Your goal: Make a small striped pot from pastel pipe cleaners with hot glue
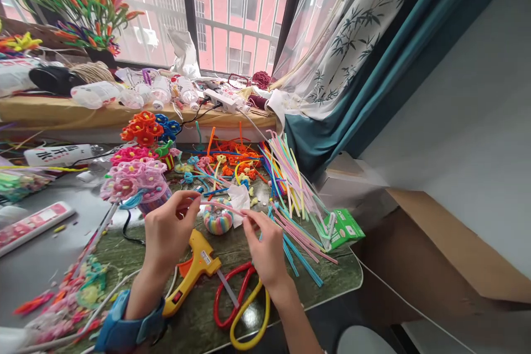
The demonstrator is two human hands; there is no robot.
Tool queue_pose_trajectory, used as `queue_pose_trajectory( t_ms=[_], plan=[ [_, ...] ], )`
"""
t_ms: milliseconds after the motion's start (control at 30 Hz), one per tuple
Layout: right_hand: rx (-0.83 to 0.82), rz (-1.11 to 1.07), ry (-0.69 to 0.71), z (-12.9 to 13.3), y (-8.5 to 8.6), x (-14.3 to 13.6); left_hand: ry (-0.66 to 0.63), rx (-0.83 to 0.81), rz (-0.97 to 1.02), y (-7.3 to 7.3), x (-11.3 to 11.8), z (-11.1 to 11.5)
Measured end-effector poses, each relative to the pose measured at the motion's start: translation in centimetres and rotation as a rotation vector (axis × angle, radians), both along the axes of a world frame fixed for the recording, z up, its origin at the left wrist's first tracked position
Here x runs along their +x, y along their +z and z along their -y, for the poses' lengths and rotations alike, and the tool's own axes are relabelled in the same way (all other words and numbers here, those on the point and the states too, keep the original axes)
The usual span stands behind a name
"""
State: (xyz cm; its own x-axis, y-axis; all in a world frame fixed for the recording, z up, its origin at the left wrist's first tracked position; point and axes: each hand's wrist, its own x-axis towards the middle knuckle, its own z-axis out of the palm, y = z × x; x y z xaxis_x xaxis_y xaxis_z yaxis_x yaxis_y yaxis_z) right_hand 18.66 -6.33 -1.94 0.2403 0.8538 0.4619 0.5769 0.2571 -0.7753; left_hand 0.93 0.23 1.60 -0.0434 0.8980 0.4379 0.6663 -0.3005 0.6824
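A thin pink pipe cleaner [226, 208] stretches between my two hands above the table. My left hand [168, 229] pinches one end between thumb and fingers. At the other end, the fingertips of my right hand [267, 246] are closed on it. Just beneath lies a round, ring-like piece wound in pastel stripes [218, 223], with a crumpled white tissue [239, 199] beside it. A yellow glue gun [199, 265], a clear glue stick jutting from its back, rests between my forearms. Scissors with red and yellow handles [266, 318] lie partly under my right wrist.
Loose pastel pipe cleaners [290, 177] and a green packet [343, 229] lie right. Pink fuzzy flowers [135, 180] stand left, near a power strip [35, 227]. Orange scraps [232, 152] cover the table's back. Plastic bottles [97, 94] line the sill; a cardboard box [456, 243] stands right.
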Motion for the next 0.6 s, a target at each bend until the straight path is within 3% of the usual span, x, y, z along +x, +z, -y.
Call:
queue_pose_trajectory(
  t_ms=[100,167,267,367,433,600],
  plan=[
    [-0.030,0.141,-0.301,2.0,-1.4,2.4,-0.178,-0.041,0.140,-0.1,-0.8,-0.2],
    [-0.092,0.331,-0.422,3.1,-2.8,4.2,-0.286,-0.079,0.149,-0.2,-1.1,-0.1],
    [-0.142,0.530,-0.425,3.9,-4.7,6.0,-0.409,-0.107,0.084,-0.3,-0.6,0.9],
    [-0.206,0.583,-0.395,3.9,-5.4,6.4,-0.517,-0.109,-0.065,-0.5,0.8,2.7],
    [-0.241,0.591,-0.371,3.7,-5.1,6.4,-0.563,-0.084,-0.234,-0.7,1.7,3.8],
    [-0.277,0.415,-0.285,3.9,-3.0,7.1,-0.503,0.164,-0.480,-1.3,3.7,4.7]
  ],
)
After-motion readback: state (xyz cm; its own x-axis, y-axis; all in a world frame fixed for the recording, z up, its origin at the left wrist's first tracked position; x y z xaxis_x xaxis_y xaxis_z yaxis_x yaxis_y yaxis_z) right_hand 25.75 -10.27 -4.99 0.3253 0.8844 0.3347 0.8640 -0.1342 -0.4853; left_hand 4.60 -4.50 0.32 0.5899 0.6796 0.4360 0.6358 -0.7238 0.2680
